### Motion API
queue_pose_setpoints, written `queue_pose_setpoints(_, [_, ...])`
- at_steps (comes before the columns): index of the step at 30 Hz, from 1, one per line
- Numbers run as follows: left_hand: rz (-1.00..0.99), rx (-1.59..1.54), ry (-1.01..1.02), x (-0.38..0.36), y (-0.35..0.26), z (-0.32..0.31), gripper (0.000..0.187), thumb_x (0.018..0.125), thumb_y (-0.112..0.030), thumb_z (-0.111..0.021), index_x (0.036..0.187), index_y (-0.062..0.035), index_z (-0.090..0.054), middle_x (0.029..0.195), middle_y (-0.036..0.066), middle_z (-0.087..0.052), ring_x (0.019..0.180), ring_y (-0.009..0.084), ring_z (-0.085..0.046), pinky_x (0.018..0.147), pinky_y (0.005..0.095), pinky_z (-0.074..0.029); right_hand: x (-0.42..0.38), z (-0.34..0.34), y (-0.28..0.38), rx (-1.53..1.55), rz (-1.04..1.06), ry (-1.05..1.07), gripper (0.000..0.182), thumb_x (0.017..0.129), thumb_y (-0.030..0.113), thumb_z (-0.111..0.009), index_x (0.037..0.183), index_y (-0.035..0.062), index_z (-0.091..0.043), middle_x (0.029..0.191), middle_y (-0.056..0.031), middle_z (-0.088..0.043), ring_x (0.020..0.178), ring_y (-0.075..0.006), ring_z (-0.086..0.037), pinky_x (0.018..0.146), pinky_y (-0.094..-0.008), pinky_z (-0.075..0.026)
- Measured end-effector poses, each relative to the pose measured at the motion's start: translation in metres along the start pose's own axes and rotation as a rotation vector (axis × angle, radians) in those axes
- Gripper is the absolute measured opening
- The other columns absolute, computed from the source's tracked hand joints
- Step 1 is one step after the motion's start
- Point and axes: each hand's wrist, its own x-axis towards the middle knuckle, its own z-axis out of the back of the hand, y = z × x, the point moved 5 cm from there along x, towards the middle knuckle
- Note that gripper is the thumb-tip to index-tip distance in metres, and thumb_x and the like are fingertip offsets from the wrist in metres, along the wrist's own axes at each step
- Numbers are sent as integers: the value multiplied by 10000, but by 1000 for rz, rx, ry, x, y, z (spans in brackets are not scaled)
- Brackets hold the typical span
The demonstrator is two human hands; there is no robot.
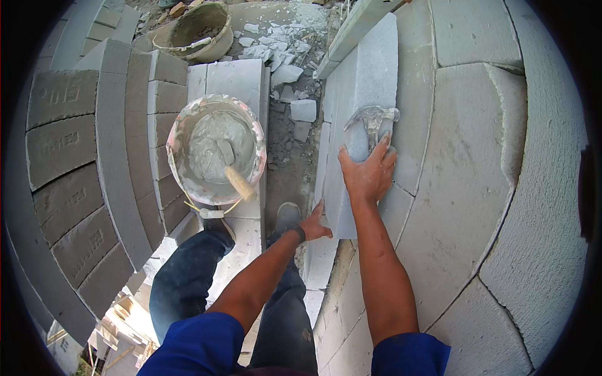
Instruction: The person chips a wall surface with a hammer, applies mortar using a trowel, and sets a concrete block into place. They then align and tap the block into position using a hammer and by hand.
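Note:
My right hand (370,172) is on the far part of a long pale block (376,69), its fingers around the lower part of a hammer (372,119) whose mortar-smeared head lies against the block. Near the block's closer end, my left hand (315,224) has its thumb and fingers spread against the lower side edge. The block lies along the wall of grey blocks (464,125). To the left, a round bucket (171,141) of wet grey mortar (210,141) holds a trowel with a wooden handle (240,183).
Stacked grey blocks (75,194) stand at the left. A second bucket (219,47) sits at the far end, beside broken block pieces (285,74) on the ground. My legs (188,269) stand between the stack and the wall. Pale blocks (235,81) lie beneath the mortar bucket.

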Motion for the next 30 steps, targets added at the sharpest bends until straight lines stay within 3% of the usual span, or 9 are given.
queue_pose_setpoints(4, [63, 166, -1, -7, -3, 6, 1473, 661, -394, -939, 1597, 97, 86, 1692, 292, -95, 1585, 367, -127, 1282, 371, -176, -7, 4, -9, 88, 40, 17, 1198, 710, 552, -865, 1622, 79, -248, 1414, -312, -448, 1270, -469, -523, 1051, -523, -462])
queue_pose_setpoints(10, [40, 241, -139, -2, 9, 12, 1404, 684, -398, -929, 1600, 106, 7, 1679, 303, -149, 1564, 377, -213, 1272, 380, -232, -80, 14, -51, 92, -94, 192, 1335, 643, 515, -937, 1638, 70, -165, 1421, -312, -465, 1301, -481, -507, 1073, -502, -467])
queue_pose_setpoints(20, [110, 85, -395, 3, -3, -5, 1127, 799, -358, -798, 1607, 76, -143, 1623, 293, -324, 1469, 369, -417, 1207, 376, -364, -101, 12, -59, 25, -98, 251, 1285, 644, 406, -913, 1608, -23, -178, 1480, -307, -459, 1345, -445, -492, 1106, -487, -440])
queue_pose_setpoints(30, [74, 80, -359, 8, 0, -4, 1023, 830, -271, -733, 1604, 80, -165, 1649, 291, -262, 1519, 362, -328, 1246, 364, -302, -102, 9, -57, 11, -77, 221, 1276, 637, 410, -914, 1597, -44, -207, 1505, -297, -448, 1375, -436, -474, 1134, -473, -413])
